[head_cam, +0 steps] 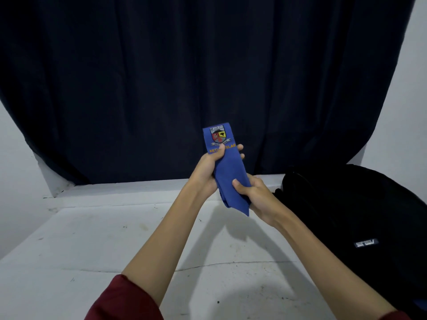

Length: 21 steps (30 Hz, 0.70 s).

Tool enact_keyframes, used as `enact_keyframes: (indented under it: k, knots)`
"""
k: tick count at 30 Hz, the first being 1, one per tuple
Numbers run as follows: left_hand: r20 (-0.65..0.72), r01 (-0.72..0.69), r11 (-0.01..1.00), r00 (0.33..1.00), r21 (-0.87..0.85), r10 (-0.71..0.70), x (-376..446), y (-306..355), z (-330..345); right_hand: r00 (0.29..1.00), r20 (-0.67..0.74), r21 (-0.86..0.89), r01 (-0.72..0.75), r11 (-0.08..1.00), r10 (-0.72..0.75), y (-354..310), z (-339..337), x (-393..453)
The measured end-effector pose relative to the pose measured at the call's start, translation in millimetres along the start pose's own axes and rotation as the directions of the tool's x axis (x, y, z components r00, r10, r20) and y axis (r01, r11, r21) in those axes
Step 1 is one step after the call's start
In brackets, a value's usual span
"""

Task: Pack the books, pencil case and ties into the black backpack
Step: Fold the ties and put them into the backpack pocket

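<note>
Blue folded cloth tie with crest clamped by both grips: left hand upper, right hand lower, above white table, black fabric backpack right.

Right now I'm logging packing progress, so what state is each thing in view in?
blue tie: folded, held in the air above the table by both hands, crest end up.
left hand: closed around the tie's upper part.
right hand: closed around the tie's lower part.
black backpack: lying on the table at right; whether it is open cannot be told.
white table: scuffed.
dark curtain: hanging, drawn.
</note>
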<state>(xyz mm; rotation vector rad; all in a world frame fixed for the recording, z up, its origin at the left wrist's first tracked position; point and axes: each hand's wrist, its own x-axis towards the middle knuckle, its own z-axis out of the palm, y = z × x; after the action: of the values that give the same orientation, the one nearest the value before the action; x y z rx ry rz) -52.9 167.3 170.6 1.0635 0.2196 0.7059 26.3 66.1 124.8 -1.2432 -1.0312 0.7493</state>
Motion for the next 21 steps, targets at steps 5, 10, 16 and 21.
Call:
enact_keyframes:
  k: [5, 10, 16, 21]
  knots:
    - [-0.060, -0.106, 0.992, 0.992, 0.065, 0.110, -5.0, -2.9, 8.3, 0.991, -0.131, -0.178, -0.011, 0.984, -0.012, 15.6, 4.1, -20.1]
    - [-0.105, -0.047, 0.992, 0.993, 0.120, 0.060, -18.0, -40.5, 16.1, 0.956, -0.292, -0.168, -0.026, 0.985, -0.024, 24.3, 0.3, -37.9]
    - [-0.160, -0.064, 0.945, 0.980, 0.320, 0.120, -22.1, -70.8, 31.3, 0.958, -0.259, -0.140, -0.167, 0.976, 0.127, 27.3, -29.5, -65.9]
    - [-0.143, 0.150, 0.943, 0.983, 0.298, -0.111, -23.1, -73.4, 37.4, 0.868, -0.479, -0.307, -0.307, 0.901, 0.133, 17.0, -96.0, -95.7]
